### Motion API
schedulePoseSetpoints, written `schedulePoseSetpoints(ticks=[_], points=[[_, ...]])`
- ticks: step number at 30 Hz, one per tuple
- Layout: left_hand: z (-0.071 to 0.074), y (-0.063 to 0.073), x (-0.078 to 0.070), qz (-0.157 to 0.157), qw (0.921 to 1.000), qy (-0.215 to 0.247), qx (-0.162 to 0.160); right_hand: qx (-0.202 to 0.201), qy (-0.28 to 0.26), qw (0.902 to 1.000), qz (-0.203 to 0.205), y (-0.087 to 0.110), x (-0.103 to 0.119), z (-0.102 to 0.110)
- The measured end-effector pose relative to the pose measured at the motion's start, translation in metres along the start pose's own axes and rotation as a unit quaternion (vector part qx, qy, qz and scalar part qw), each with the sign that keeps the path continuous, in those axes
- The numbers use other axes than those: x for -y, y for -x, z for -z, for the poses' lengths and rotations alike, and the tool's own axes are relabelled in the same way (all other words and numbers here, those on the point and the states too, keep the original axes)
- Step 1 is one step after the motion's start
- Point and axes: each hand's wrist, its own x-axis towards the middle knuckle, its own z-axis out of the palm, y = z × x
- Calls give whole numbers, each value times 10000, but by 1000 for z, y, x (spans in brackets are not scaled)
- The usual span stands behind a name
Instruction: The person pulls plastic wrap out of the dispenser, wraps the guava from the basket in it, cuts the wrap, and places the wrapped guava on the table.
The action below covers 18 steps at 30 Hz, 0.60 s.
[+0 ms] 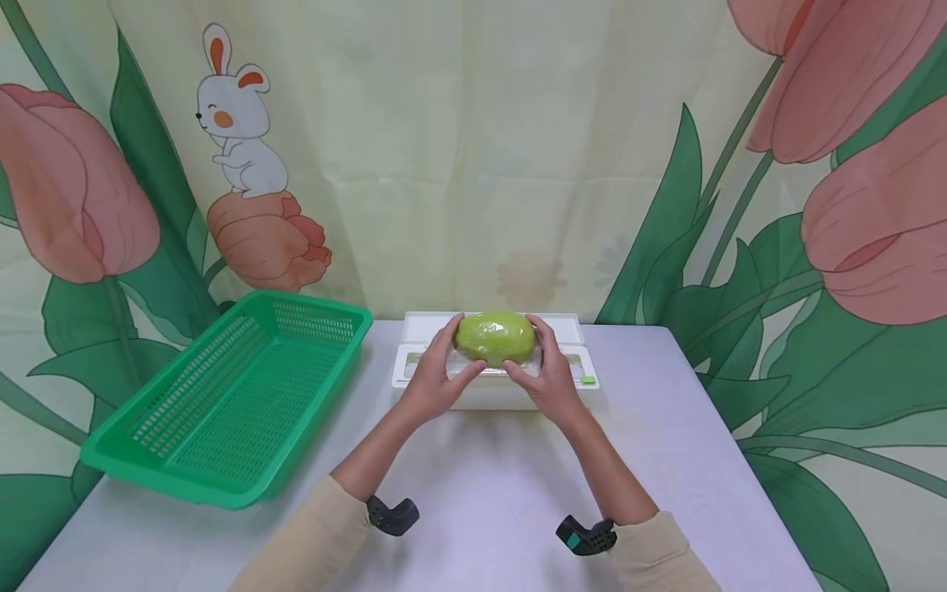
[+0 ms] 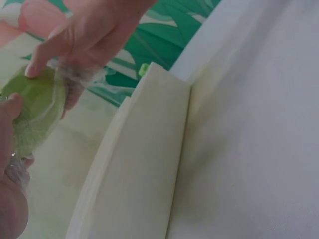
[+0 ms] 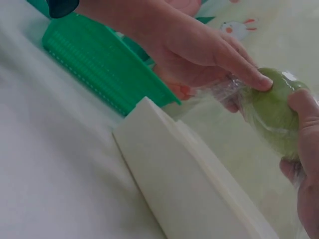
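Note:
A green oval fruit (image 1: pixel 496 335), its exact kind unclear, is wrapped in clear plastic film (image 3: pixel 233 88). Both hands hold it between them, just above a white film dispenser box (image 1: pixel 491 400). My left hand (image 1: pixel 433 380) grips its left end, thumb on the near side and fingers behind. On the right end, my right hand (image 1: pixel 551 380) has the same hold. The left wrist view shows the fruit (image 2: pixel 42 104) with film bunched at its ends under the fingers. Fingers on the far side are partly hidden.
A green plastic basket (image 1: pixel 255 493) with slotted sides stands on the left of the white table (image 1: pixel 666 460). The dispenser's lid (image 1: pixel 422 326) is raised at the back, and a small green slider (image 1: pixel 588 380) sits on its right end. A printed curtain hangs behind.

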Motion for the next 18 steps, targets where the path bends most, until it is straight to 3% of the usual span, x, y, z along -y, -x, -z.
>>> schedulePoseSetpoints(ticks=[10, 18], points=[[7, -2, -6, -138, 9997, 136, -125, 41, 228, 9997, 9, 5, 46, 6], [12, -5, -14, -228, 9994, 189, -169, -70, 235, 9996, 126, -5, 21, 6]])
